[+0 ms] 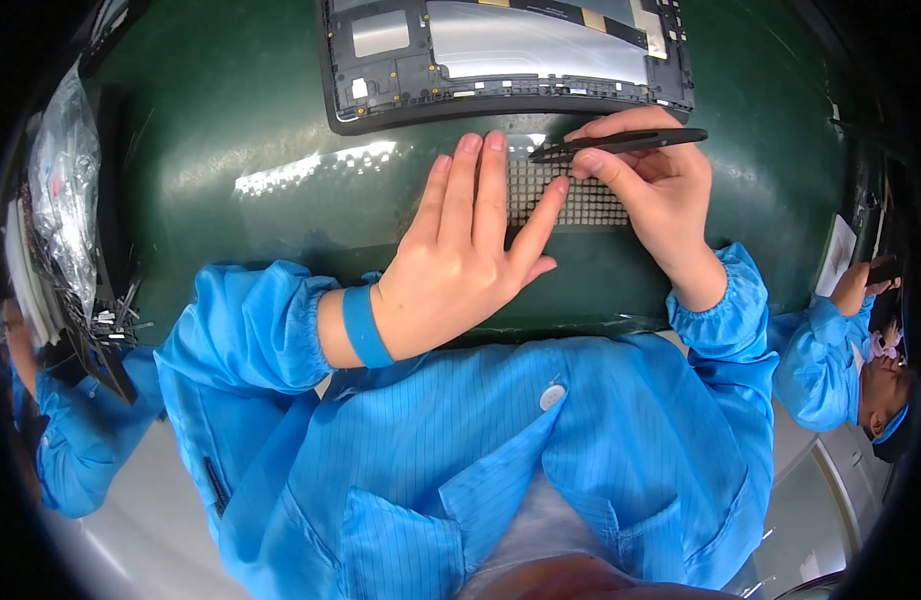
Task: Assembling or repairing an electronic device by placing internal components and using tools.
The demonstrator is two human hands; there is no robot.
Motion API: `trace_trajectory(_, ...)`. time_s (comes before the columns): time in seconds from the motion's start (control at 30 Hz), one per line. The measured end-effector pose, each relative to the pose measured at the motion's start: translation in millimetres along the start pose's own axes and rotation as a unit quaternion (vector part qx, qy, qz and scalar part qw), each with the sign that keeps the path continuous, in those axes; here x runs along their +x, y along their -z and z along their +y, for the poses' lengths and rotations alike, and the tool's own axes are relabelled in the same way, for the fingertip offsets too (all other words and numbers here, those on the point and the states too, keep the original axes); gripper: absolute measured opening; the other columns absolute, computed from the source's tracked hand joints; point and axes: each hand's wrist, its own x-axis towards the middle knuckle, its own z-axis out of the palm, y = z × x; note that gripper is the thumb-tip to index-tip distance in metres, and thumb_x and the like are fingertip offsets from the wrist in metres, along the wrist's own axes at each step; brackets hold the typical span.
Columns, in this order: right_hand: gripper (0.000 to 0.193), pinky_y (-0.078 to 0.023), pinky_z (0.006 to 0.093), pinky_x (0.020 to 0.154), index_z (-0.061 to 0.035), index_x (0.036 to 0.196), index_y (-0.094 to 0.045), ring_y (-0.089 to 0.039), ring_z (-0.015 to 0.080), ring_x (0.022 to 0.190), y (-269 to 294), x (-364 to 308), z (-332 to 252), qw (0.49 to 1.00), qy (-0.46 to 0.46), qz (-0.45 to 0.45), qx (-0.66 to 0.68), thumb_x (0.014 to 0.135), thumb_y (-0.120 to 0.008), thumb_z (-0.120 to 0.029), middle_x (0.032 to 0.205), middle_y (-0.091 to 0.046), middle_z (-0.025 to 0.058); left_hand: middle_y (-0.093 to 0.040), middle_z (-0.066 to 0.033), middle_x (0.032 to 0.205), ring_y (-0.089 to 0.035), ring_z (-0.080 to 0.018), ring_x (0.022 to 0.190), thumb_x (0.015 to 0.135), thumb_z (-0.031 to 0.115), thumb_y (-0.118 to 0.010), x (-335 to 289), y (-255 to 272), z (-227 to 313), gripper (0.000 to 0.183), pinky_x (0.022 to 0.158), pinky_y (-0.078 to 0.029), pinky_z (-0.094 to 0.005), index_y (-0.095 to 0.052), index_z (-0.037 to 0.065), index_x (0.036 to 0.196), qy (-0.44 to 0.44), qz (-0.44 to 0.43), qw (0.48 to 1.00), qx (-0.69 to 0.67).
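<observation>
My left hand (465, 255) lies flat, fingers stretched out, on the left part of a clear sheet bearing a grid of small grey squares (590, 208). Its index finger reaches over the grid. In my right hand (665, 190) is a pair of black tweezers (630, 143), gripped between thumb and fingers. Their tips point left, at the upper edge of the grid; whether they pinch a square is too small to tell. Just beyond both hands rests an opened tablet-like housing (530, 70) with a black frame and a silvery metal inside.
A dark green mat (250, 100) covers the table. At the left edge stand a clear plastic bag (65, 180) and a heap of small dark strips (115, 320). A co-worker in a blue smock (820, 360) sits at the right; another blue sleeve (90, 430) shows at the left.
</observation>
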Motion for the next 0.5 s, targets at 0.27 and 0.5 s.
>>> trace_trajectory(0.27,0.016,-0.056,0.0254,0.071,0.0025,0.093,-0.065,-0.068,0.0151,0.080,-0.3,-3.6,2.8,0.989,0.103,0.000,-0.110,0.079,-0.072,-0.001,0.090,-0.069,0.0087,-0.049,-0.0317,0.128,-0.053,-0.0431,0.115,0.076,0.051,-0.066,3.3,2.6,-0.2,0.069,0.093,-0.050,-0.0442,-0.051,0.021,0.136,-0.001,-0.002,1.000,0.000)
trace_trajectory(0.5,0.018,-0.055,0.0255,0.074,0.0043,0.101,-0.060,-0.067,0.0166,0.081,26.5,12.7,-5.8,0.993,0.105,0.054,-0.006,0.084,-0.066,0.004,0.093,-0.067,0.0123,-0.051,-0.0343,0.123,-0.053,-0.0459,0.114,0.079,0.050,-0.063,2.1,-1.0,-1.0,0.064,0.094,-0.047,-0.0484,-0.053,0.016,0.133,-0.005,0.011,1.000,-0.004)
